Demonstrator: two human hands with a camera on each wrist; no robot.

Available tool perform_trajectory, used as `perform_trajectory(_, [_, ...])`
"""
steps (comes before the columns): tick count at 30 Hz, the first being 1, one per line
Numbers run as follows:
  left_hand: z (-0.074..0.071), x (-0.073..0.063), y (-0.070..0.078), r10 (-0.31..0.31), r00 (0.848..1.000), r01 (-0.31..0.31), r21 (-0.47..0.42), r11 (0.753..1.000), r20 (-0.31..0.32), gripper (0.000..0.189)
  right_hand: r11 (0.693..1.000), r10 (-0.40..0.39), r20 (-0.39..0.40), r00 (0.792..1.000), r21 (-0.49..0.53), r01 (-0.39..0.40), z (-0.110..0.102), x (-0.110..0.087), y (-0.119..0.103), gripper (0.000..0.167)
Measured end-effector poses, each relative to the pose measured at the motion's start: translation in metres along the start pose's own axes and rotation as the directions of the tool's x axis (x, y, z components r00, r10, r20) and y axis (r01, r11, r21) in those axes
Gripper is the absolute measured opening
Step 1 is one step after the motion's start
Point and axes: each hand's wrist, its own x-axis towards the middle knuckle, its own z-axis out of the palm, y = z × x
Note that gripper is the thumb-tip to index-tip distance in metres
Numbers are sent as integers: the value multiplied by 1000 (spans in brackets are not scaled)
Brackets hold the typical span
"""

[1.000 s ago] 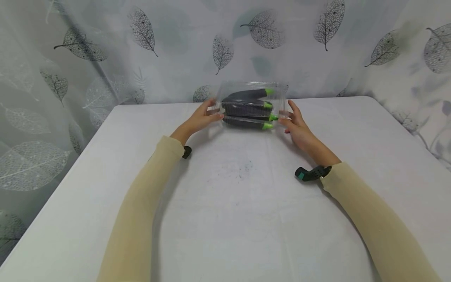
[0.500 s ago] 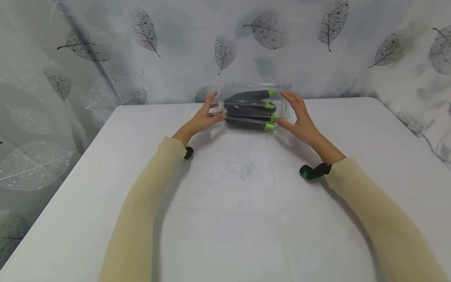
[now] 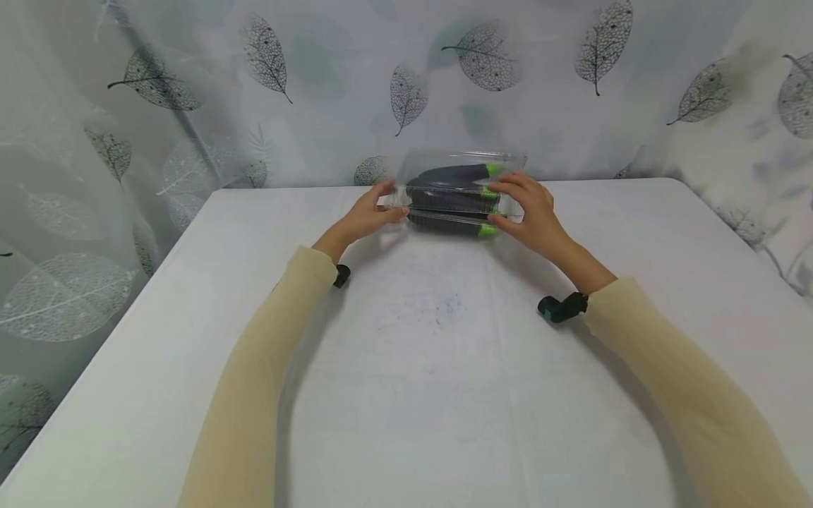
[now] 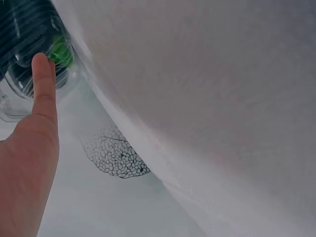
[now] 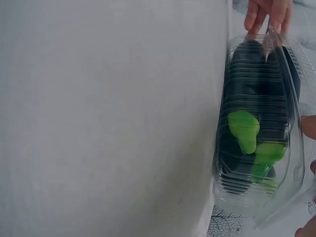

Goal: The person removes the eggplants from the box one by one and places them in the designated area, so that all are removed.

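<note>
White worktop (image 3: pixel 406 395): clear plastic container (image 3: pixel 414 162) at its far edge.
From where I stand, the container is held at both ends: the left hand (image 3: pixel 368 213) grips the left end, thumb on the near side; the right hand (image 3: pixel 538 215) grips the right end between thumb and fingers. Long dark vegetables (image 3: pixel 447 201) lie inside, their exact number hard to tell through the ribbed plastic. Bright green caps (image 3: pixel 488 231) point toward the right hand.
</note>
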Motion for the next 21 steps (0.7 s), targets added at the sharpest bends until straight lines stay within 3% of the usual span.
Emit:
perform_trajectory(6, [1, 0, -1, 8, 1000, -8, -7, 1000, -11, 80, 991, -34, 52, 998, -130, 40, 0, 6, -11, 48])
perform_trajectory(12, [0, 0, 0, 4, 1000, -4, 9, 1000, -16, 79, 955, -41, 89, 995, -290, 66, -1, 12, -22, 46])
perform_trajectory(21, [2, -2, 1, 3, 1000, -2, 41, 999, -9, 78, 943, -90, 118, 989, -311, 123, 0, 18, -29, 44])
